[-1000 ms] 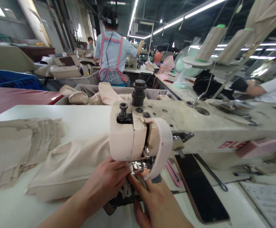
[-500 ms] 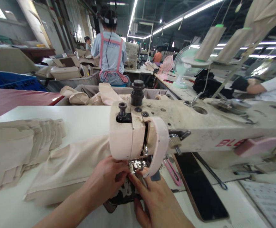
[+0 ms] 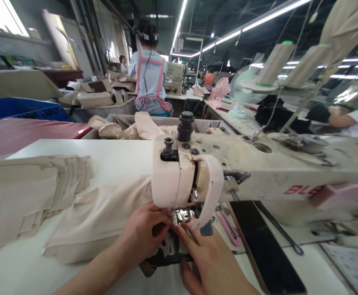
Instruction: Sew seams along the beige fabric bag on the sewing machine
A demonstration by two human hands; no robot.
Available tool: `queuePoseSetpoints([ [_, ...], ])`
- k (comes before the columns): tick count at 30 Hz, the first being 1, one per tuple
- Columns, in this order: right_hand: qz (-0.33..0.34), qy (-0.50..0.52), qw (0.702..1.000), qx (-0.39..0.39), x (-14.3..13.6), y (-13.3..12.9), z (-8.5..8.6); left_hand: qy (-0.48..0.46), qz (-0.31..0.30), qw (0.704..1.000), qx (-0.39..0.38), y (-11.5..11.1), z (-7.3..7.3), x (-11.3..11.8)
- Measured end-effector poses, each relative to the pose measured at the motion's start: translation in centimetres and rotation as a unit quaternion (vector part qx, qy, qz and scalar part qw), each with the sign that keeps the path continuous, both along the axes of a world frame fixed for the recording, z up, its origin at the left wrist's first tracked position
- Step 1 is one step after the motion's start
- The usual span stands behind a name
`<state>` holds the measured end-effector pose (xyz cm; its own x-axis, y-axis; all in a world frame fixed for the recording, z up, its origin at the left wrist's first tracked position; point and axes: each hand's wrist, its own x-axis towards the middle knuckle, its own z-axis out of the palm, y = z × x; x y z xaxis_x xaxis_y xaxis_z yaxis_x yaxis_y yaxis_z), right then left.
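Hands at the needle area of the sewing machine (image 3: 258,172). Left hand (image 3: 142,239) has its fingers curled in, tips pinched on the beige fabric (image 3: 101,217) right at the presser foot (image 3: 183,215); right hand (image 3: 212,262) lies flatter, index finger stretched to the foot from the near side, fingertips pressing the workpiece there. Cannot tell whether the right hand actually grips anything or just presses down. The two hands almost meet under the machine head. Fabric runs from the foot out to the left across the white surface (image 3: 111,153), lying flat with a few folds. Left of it, a fanned stack of cut beige pieces (image 3: 28,192), near the fabric but apart from the hands. Dark patch of the machine bed shows between the wrists, detail unclear. Right of the needle: pink scissors (image 3: 228,227) on the surface, then a long black strip (image 3: 261,241) running toward the near edge. Two thread cones (image 3: 289,61) stand on the rack behind the machine arm. Behind the surface, a bin of beige pieces (image 3: 129,125). Further back, a person in a pink apron (image 3: 149,82) sits facing away; another person's forearm (image 3: 341,119) at far right.
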<state>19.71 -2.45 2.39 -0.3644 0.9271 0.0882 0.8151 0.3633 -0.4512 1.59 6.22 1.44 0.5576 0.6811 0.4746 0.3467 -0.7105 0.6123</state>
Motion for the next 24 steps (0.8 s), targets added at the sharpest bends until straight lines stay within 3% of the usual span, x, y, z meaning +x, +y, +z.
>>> queuePoseSetpoints([
  [11,-0.004,-0.015,0.998,0.060,0.3,0.2,-1.4,-0.024,0.037,0.999,0.007,-0.2,-0.6,0.3],
  [24,-0.017,-0.020,0.998,0.052,-0.2,0.1,-0.8,-0.016,0.046,0.999,-0.002,-0.1,-1.0,0.3],
])
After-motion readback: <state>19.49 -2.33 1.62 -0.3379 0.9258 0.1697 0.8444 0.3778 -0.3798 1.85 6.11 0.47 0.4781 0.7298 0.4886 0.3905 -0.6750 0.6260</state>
